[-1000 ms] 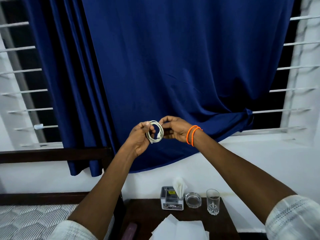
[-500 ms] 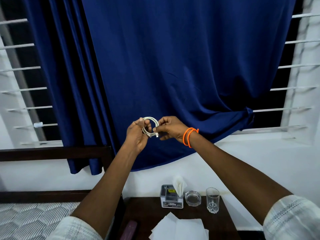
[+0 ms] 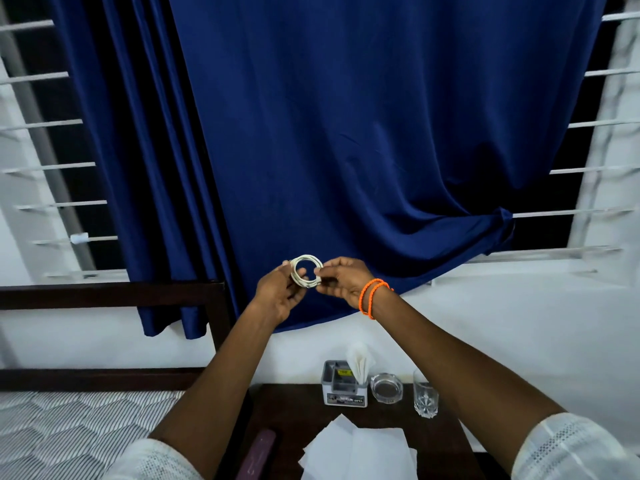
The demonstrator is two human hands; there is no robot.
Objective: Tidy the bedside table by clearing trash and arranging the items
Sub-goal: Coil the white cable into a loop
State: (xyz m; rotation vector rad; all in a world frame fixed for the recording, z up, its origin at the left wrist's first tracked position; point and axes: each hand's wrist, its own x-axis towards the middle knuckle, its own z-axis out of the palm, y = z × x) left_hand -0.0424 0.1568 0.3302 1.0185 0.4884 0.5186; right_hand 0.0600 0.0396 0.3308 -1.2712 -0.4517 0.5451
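coiled white cable (image 3: 306,276), pinched between both hands (image 3: 313,289)

On the dark wooden bedside table (image 3: 446,441) below my arms stands a small grey plastic holder box (image 3: 344,388) with white tissue standing up in it. Its front carries a white label strip with dark print, but the letters are too blurred for me to read. Inside it, near the top, sits a little yellow sticker, equally illegible. Nothing else I can see bears any text, brand, number or sign that I can make out.
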